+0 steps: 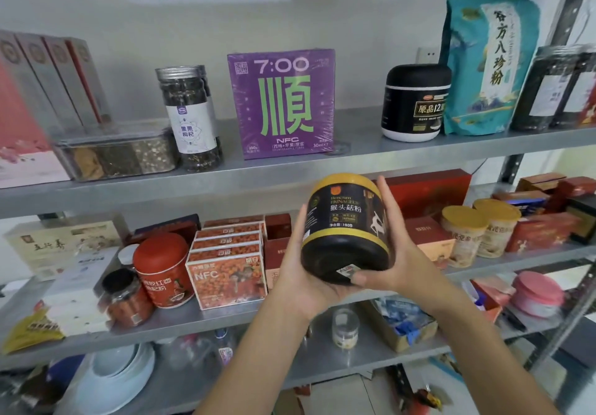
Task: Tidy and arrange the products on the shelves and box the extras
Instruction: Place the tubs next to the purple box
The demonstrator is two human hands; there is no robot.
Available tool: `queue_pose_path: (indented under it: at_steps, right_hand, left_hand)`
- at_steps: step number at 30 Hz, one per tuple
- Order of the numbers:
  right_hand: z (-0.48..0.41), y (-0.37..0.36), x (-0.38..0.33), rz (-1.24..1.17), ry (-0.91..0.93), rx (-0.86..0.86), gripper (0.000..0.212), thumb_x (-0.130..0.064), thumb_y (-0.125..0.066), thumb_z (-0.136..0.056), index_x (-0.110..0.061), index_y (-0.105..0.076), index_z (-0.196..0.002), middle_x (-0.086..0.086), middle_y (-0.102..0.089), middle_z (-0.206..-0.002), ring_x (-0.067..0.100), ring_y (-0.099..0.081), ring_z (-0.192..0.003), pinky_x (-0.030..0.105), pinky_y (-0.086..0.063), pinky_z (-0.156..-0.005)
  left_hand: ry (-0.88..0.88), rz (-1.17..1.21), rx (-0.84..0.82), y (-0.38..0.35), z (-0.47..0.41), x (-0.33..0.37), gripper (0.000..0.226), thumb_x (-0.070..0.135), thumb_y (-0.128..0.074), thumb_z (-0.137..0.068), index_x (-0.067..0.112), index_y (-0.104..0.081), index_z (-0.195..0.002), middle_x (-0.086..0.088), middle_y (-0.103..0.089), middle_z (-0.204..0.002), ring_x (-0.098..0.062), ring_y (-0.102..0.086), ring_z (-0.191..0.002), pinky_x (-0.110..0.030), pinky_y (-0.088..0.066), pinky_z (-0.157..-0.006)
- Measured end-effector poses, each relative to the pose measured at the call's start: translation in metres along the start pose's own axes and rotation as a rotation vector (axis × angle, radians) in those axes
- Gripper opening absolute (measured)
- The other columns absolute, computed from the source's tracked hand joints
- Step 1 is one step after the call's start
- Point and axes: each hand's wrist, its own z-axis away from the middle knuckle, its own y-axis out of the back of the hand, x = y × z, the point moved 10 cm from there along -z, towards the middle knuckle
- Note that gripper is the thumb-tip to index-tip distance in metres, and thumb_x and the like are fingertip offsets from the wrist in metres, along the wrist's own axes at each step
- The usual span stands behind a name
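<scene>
A black jar with a yellow lid (346, 227) is held in the air between the upper and middle shelves, tilted with its base toward me. My left hand (301, 273) cups its left side and underside. My right hand (400, 247) grips its right side, thumb under the base. On the upper shelf (290, 173) stand a purple box (283, 103), a clear jar of dark berries (190, 118), a black-and-white jar (414, 103) and a teal pouch (483, 60).
The middle shelf (180, 321) holds a red tin (161, 269), stacked orange NFC boxes (225, 273), red boxes and two yellow-lidded tubs (480, 234). A clear compartment box (119, 153) sits upper left. The lower shelf carries bowls (113, 379), a small jar and an open carton (403, 327).
</scene>
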Motion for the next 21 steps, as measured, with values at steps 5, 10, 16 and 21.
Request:
queue_pose_path:
  at_steps: [5, 10, 16, 21]
  right_hand:
    - [0.007, 0.014, -0.020, 0.150, 0.088, 0.123, 0.124, -0.033, -0.086, -0.058, -0.037, -0.006, -0.153, -0.010, -0.032, -0.149, 0.006, -0.046, -0.130, 0.020, -0.050, -0.093]
    - [0.006, 0.001, -0.032, 0.611, 0.137, 0.091, 0.133, -0.029, -0.090, -0.058, -0.043, 0.004, -0.152, -0.017, -0.005, -0.156, 0.009, -0.015, -0.145, 0.040, -0.041, -0.110]
    - [0.004, 0.000, -0.015, 0.226, 0.101, 0.096, 0.120, -0.050, -0.082, -0.065, -0.057, 0.005, -0.147, -0.023, -0.003, -0.161, 0.002, -0.009, -0.148, 0.043, -0.028, -0.117]
    - [0.009, 0.000, 0.030, -0.048, -0.098, 0.029, 0.128, -0.062, -0.087, -0.050, -0.046, -0.011, -0.151, -0.021, -0.034, -0.153, 0.003, -0.037, -0.139, 0.042, -0.038, -0.113]
  left_hand:
    - [-0.138, -0.288, 0.104, 0.013, 0.005, 0.018, 0.063, 0.061, -0.040, -0.095, 0.013, -0.063, -0.128, -0.014, -0.069, -0.121, -0.029, -0.068, -0.108, -0.042, -0.056, -0.082]
    - [-0.303, -0.635, 0.072, -0.003, 0.022, 0.037, 0.075, 0.079, -0.055, -0.077, 0.030, -0.054, -0.133, 0.000, -0.070, -0.120, -0.021, -0.067, -0.111, -0.046, -0.054, -0.095]
    - [-0.131, -0.170, 0.130, 0.014, 0.023, 0.014, 0.065, 0.066, -0.059, -0.078, 0.018, -0.067, -0.121, -0.019, -0.069, -0.118, -0.036, -0.068, -0.105, -0.049, -0.058, -0.075]
    - [0.037, 0.165, -0.007, 0.000, 0.022, -0.013, 0.072, 0.061, -0.051, -0.090, -0.003, -0.066, -0.120, -0.034, -0.061, -0.119, -0.049, -0.065, -0.092, -0.053, -0.058, -0.068]
